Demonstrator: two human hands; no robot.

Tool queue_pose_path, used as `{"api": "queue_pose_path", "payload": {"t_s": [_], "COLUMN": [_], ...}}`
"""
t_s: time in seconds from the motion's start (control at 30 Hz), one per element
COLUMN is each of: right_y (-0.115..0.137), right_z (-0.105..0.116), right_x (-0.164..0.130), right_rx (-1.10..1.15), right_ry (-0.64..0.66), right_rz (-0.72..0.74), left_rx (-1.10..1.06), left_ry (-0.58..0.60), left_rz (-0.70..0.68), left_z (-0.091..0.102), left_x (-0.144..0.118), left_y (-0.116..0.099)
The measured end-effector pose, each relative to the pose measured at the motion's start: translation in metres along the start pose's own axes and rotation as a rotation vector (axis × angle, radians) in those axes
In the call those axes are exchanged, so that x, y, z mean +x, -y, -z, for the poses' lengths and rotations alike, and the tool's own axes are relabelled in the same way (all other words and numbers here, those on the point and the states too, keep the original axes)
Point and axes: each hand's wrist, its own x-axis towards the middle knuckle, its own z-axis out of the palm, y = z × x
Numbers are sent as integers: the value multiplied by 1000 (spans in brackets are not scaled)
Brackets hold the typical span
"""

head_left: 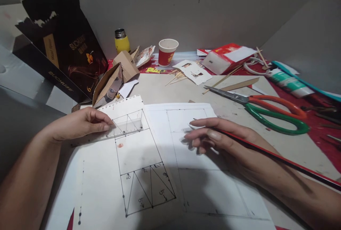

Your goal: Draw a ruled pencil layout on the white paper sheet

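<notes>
My left hand (80, 123) presses its fingertips on a clear plastic ruler (125, 127) that lies across a white sheet with a pen drawing of rectangles and triangles (138, 173). My right hand (213, 135) holds a long thin red pencil (279, 157), its tip resting on a second white sheet with faint ruled lines (191, 116). The pencil's long shaft runs back along my right forearm toward the lower right.
Large scissors with orange and green handles (266, 111) lie right of the sheets. Farther back are a red paper cup (167, 52), a yellow jar (122, 41), a dark box (66, 52), brown cardboard pieces (114, 77), wooden sticks (178, 76), a red-white carton (226, 57) and a glue tube (289, 82).
</notes>
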Motion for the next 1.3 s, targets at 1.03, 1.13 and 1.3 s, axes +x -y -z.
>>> {"api": "queue_pose_path", "payload": {"t_s": [1.03, 1.13, 1.3], "right_y": [10, 7, -1], "right_z": [-5, -4, 0], "right_x": [-5, -5, -5], "right_rx": [-135, -83, -15], "right_ry": [-31, -18, -16], "right_rz": [-61, -70, -81], "left_rx": [85, 96, 110], "left_ry": [5, -4, -8], "left_rz": [79, 73, 65], "left_z": [-3, -4, -6], "left_x": [2, 2, 2], "left_y": [5, 4, 4]}}
